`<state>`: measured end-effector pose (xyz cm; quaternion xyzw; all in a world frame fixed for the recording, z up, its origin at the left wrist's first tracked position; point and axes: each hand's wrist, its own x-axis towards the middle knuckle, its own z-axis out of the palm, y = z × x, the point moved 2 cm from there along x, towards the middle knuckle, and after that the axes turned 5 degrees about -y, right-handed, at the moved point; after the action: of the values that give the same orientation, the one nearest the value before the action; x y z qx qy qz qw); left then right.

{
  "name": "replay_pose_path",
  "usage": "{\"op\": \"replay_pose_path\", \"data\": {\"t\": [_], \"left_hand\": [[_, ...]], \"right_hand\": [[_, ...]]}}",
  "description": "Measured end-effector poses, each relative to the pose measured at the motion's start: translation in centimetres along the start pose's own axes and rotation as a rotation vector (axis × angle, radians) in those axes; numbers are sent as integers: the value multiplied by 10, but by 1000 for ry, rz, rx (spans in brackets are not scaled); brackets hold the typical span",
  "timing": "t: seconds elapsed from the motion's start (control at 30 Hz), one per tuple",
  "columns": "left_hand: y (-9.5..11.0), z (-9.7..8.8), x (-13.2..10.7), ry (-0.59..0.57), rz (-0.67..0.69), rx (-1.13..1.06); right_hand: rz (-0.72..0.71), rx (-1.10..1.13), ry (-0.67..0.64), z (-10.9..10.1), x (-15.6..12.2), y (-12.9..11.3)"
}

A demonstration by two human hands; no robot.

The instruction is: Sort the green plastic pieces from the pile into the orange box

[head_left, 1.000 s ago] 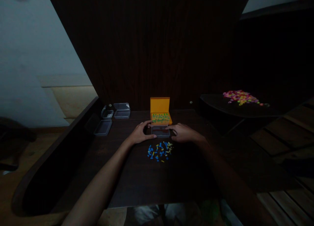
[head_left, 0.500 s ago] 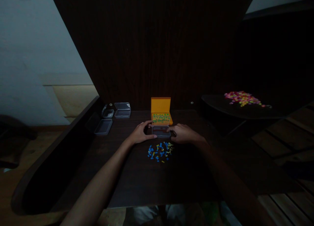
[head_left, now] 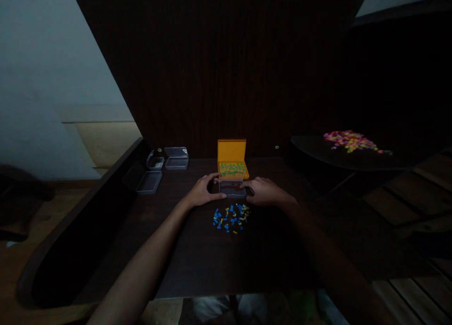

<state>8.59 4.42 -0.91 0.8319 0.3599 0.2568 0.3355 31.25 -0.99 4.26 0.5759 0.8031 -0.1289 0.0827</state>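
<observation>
A clear plastic box (head_left: 232, 193) lies on the dark table with its transparent lid raised at the back. Small brown pieces (head_left: 230, 186) sit in a row inside it. My left hand (head_left: 202, 191) grips the box's left side, thumb along the front edge and fingers behind. My right hand (head_left: 263, 192) is at the right side, fingers curled and the index fingertip reaching over the rim by the brown pieces; whatever is between its fingers is hidden. Nearer to me lies a loose pile of tiny blue, yellow and cream building bricks (head_left: 232, 217).
An open orange case (head_left: 231, 150) stands behind the clear box, green pieces showing in front of it. Several clear boxes (head_left: 149, 182) are at the back left. Pink and yellow bits (head_left: 353, 140) lie on a dark shelf (head_left: 310, 148) at right. A raised panel (head_left: 84, 221) borders the left.
My right index fingertip has shifted very slightly at the box's right side. My left hand, the box and the brick pile stay in place.
</observation>
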Motion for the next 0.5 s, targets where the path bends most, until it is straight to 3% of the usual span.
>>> {"op": "replay_pose_path", "data": {"t": [0.5], "left_hand": [[1, 0, 1, 0, -5, 18]], "right_hand": [[-63, 15, -12, 2, 0, -7]]}}
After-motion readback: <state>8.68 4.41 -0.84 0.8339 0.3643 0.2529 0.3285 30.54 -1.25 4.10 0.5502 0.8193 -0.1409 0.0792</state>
